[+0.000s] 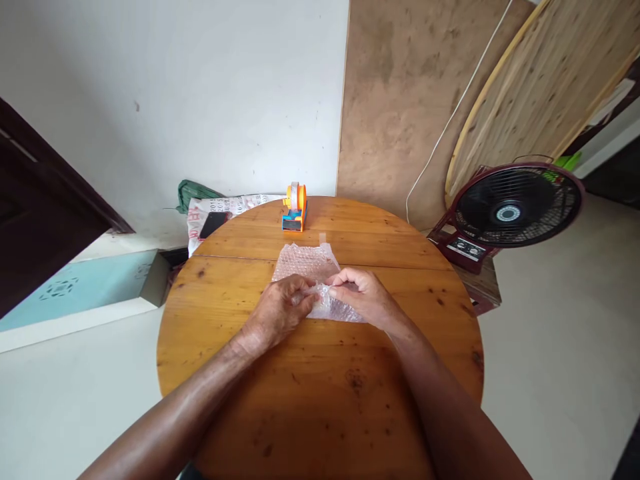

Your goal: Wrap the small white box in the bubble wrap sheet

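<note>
A sheet of clear bubble wrap (306, 261) lies in the middle of the round wooden table (320, 373). My left hand (280, 308) and my right hand (363, 293) meet over its near edge, fingers curled and pinching the rolled or folded part of the wrap. Whatever may be inside the fold is hidden by the fingers. Beyond the wrap, an orange and blue tape dispenser (295, 208) stands near the table's far edge, with a short strip of clear tape (323, 237) stuck to the tabletop close to the wrap.
A dark red table fan (515, 207) stands on the floor to the right. Wooden boards (400, 100) and a round tabletop (545, 87) lean on the wall behind. A printed sack (220, 213) and a pale blue panel (75, 287) lie at the left.
</note>
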Demonstrator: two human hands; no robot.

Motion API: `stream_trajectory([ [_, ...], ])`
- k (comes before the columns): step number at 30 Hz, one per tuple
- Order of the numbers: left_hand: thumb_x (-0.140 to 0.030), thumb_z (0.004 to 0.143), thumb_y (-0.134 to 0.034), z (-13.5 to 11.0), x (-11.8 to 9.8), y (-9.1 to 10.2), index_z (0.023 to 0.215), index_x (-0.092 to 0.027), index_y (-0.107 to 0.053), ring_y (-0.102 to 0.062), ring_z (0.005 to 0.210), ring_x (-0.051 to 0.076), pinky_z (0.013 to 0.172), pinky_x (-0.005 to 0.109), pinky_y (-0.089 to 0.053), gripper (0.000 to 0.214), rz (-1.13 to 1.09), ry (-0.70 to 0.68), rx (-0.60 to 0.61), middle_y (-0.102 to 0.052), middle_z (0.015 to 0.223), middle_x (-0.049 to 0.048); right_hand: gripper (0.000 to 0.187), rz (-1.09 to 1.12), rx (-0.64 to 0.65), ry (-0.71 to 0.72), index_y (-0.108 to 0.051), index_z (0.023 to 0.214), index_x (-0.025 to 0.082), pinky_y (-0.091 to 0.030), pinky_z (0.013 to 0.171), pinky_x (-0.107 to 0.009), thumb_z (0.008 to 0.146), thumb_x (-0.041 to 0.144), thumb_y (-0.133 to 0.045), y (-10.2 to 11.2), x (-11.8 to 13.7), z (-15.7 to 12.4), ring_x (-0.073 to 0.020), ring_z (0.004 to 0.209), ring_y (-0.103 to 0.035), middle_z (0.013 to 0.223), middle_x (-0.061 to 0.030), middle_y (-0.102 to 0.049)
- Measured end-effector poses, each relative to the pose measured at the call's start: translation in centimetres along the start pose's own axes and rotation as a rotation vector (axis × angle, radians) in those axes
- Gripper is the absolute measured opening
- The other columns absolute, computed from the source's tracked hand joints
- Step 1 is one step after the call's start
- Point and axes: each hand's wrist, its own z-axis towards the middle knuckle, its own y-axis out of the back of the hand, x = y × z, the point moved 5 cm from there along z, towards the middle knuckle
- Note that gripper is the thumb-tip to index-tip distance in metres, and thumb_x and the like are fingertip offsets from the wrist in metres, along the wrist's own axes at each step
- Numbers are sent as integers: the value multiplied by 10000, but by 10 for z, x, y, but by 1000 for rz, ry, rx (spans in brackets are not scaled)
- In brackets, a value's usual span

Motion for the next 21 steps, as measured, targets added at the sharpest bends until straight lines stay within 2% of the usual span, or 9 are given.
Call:
stream_trajectory([
  [3, -359, 789, -621, 0, 3, 0, 690, -174, -581, -613, 754, 146, 669, 256, -463, 214, -119, -1, -7, -696, 949, 51, 130, -24, -57, 36, -645, 754, 172, -416, 608, -238, 771, 299, -624, -2, -1, 1, -121, 657, -565, 762, -9, -671],
  [9, -329, 750, -639, -2, 4, -1, 609, -167, -519, -611, 757, 139, 684, 249, -470, 246, -169, 32, -28, -687, 955, 62, 153, -97, -84, 29, -619, 668, 168, -351, 526, -211, 772, 280, -617, -6, -1, 2, -93, 548, -484, 612, 23, -604],
  [15, -303, 758, -648, -5, 0, -4, 603, -167, -501, -610, 749, 137, 672, 243, -477, 253, -195, 1, -2, -683, 913, 55, 142, -172, -32, 36, -607, 657, 173, -354, 539, -217, 782, 240, -604, -9, 2, -1, -105, 558, -509, 619, 14, -641],
  [21, -316, 749, -666, -4, 1, -3, 609, -167, -508, -597, 763, 139, 673, 246, -459, 258, -229, 26, 4, -671, 905, 47, 143, -214, -31, 46, -594, 636, 174, -319, 514, -214, 769, 227, -605, -7, 4, -1, -95, 532, -455, 571, 31, -587],
])
